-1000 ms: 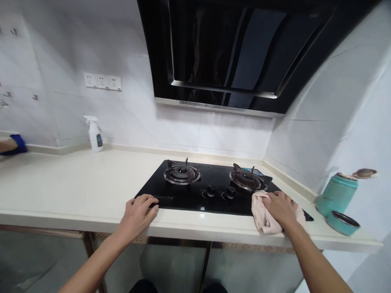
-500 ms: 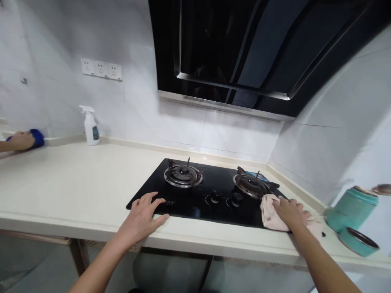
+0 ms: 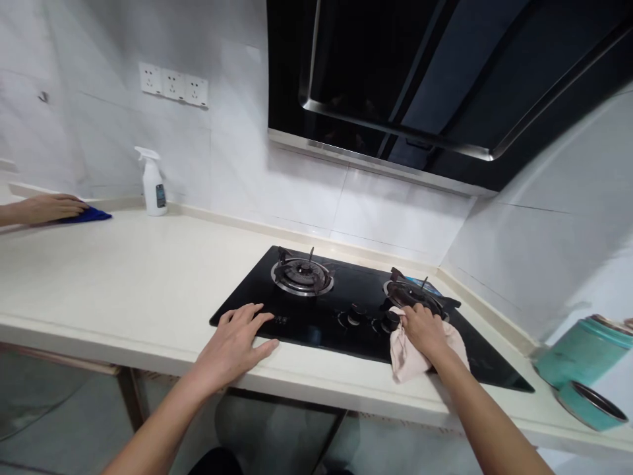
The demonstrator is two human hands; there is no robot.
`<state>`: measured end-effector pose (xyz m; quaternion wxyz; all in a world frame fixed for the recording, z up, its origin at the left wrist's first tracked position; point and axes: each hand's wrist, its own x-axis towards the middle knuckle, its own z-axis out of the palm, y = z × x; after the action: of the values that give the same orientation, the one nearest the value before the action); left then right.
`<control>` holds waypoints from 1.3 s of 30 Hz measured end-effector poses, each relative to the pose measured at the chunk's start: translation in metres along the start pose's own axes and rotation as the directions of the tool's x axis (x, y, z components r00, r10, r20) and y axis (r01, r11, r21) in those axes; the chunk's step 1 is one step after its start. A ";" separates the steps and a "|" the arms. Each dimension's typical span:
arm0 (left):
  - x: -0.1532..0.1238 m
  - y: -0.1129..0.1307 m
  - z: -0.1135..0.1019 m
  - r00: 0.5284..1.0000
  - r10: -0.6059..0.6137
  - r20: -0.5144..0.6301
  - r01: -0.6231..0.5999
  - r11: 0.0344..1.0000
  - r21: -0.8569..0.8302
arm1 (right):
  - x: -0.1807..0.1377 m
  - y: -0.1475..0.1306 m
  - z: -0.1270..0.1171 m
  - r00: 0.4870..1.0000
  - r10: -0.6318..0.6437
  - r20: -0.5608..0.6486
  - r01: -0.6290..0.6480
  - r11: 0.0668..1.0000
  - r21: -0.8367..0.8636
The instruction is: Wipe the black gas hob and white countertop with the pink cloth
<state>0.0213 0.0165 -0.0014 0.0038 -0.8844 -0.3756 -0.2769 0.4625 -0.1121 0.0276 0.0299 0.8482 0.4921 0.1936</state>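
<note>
My right hand (image 3: 424, 331) presses a pale pink cloth (image 3: 406, 355) onto the front right of the black gas stove (image 3: 316, 323), close by the right control knob (image 3: 390, 321). Part of the cloth hangs past the stove's front edge onto the counter. With fingers spread, my left hand (image 3: 240, 344) rests on the stove's front left corner and the counter edge, holding nothing. Behind the hands are the left burner (image 3: 302, 276) and the right burner (image 3: 414, 295), which my right hand and the cloth partly cover.
A co-worker's hand (image 3: 52, 208) lies on a blue cloth (image 3: 91, 214) at the far left of the counter (image 3: 148, 277). Near it stands a white spray bottle (image 3: 154, 188). Teal canisters (image 3: 581, 353) sit at the right. A black range hood (image 3: 386, 79) overhangs the stove.
My right hand has slid the pink cloth left, from the stove's right end to beside the right knob. My left hand stays put. The co-worker's hand and blue cloth have moved right.
</note>
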 end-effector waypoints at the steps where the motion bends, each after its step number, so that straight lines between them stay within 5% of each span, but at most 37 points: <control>1: 0.000 0.000 0.000 1.000 -0.005 -0.001 0.005 1.000 0.000 | 0.008 -0.002 0.000 1.000 0.002 -0.003 -0.002 1.000 -0.003; 10: 0.002 0.002 -0.003 0.999 -0.040 0.011 0.040 0.998 -0.040 | 0.033 -0.012 0.002 0.996 0.093 -0.019 -0.093 0.996 -0.016; 23: -0.002 0.012 -0.004 0.998 -0.057 -0.025 0.055 0.996 -0.075 | -0.056 -0.031 -0.025 0.991 0.118 -0.070 -0.125 0.986 -0.110; 31: -0.003 0.011 -0.002 0.998 -0.032 -0.057 0.027 0.996 -0.084 | -0.086 -0.063 -0.049 0.997 -0.028 -0.066 0.017 0.987 -0.161; 39: -0.005 0.010 0.000 0.997 -0.026 -0.074 0.019 0.996 -0.091 | -0.056 -0.104 -0.055 0.991 -0.118 -0.057 0.110 0.987 -0.118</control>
<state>0.0249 0.0056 -0.0020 -0.0249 -0.8684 -0.3724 -0.3266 0.3328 -0.1141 0.0367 0.0736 0.8089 0.5287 0.2464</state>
